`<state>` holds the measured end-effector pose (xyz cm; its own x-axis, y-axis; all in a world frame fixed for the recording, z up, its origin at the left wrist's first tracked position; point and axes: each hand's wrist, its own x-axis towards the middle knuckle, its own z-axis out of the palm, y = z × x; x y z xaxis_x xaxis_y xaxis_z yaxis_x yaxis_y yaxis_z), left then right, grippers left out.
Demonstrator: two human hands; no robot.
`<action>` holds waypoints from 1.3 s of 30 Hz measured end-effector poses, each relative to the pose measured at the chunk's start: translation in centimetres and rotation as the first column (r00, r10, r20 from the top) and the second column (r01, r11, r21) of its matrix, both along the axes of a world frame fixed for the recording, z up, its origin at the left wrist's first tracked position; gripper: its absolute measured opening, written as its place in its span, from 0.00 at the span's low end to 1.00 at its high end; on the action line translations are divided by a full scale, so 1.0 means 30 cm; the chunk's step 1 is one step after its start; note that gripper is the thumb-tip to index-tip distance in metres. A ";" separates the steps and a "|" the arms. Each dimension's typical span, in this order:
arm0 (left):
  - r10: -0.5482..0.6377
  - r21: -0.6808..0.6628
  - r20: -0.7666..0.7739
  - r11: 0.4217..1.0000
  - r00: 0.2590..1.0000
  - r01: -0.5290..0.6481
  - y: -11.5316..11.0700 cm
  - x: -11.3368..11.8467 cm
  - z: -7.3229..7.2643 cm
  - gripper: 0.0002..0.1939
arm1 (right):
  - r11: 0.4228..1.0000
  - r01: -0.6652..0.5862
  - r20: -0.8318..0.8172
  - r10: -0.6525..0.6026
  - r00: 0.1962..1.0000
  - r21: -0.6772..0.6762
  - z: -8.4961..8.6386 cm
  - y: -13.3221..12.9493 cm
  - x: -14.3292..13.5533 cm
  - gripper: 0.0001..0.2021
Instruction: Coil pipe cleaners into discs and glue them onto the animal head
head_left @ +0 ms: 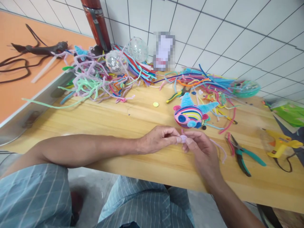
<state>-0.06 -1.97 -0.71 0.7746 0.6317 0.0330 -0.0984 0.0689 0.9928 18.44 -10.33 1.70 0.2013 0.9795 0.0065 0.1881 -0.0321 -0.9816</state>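
Note:
Between the fingertips of both hands is a small lilac coil of pipe cleaner point(183, 138), held just above the wooden table. My left hand point(159, 139) pinches it from the left, and my right hand point(201, 148) grips its other side with thumb and fingers. A loose lilac strand point(220, 148) trails out to the right behind my right hand. Just beyond my hands sits a striped pipe cleaner figure point(188, 116) in pink, blue and yellow, with two light blue cones on top. A yellow disc point(155, 104) lies to its left.
Green-handled pliers point(244, 155) and a yellow glue gun point(277, 144) lie at the right. Tangled pipe cleaners point(90, 76), clear balls point(138, 49) and a red flask point(97, 25) stand at the back left. Yellow-handled cutters point(175, 96) lie behind the figure. A phone point(163, 52) leans on the tiled wall.

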 end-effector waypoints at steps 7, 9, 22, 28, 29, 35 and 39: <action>-0.071 -0.142 -0.025 0.988 0.997 0.067 0.003 0.006 0.001 0.14 | 0.996 0.058 0.081 -0.063 0.995 0.064 -0.020 -0.024 -0.005 0.05; -0.087 -0.191 0.011 0.978 0.996 0.087 0.004 0.008 0.000 0.15 | 0.996 0.074 0.058 -0.077 0.995 0.056 -0.026 -0.025 -0.003 0.05; -0.165 -0.313 -0.020 0.938 0.986 0.151 0.039 0.014 -0.021 0.19 | 0.995 -0.008 0.239 -0.016 0.971 0.101 -0.037 -0.035 0.023 0.05; -0.237 -0.355 0.005 0.908 0.971 0.223 0.056 0.012 -0.023 0.21 | 0.996 -0.037 0.295 0.011 0.955 0.084 -0.042 -0.047 0.034 0.05; -0.261 -0.362 -0.002 0.900 0.965 0.243 0.060 0.011 -0.023 0.21 | 0.996 -0.041 0.305 0.015 0.952 0.076 -0.042 -0.049 0.035 0.06; -0.264 -0.369 -0.050 0.901 0.963 0.228 0.070 0.010 -0.024 0.20 | 0.998 -0.063 0.287 0.052 0.957 0.028 -0.037 -0.052 0.025 0.05; -0.192 -0.334 -0.049 0.928 0.980 0.165 0.053 0.011 -0.030 0.21 | 0.999 -0.035 0.245 0.033 0.969 0.005 -0.043 -0.049 0.014 0.06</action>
<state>0.27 -0.37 -1.61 0.8670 0.4480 -0.2182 0.0239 0.4000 0.9162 18.85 -11.79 0.40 0.1590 0.9855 0.0601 0.4233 -0.0130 -0.9059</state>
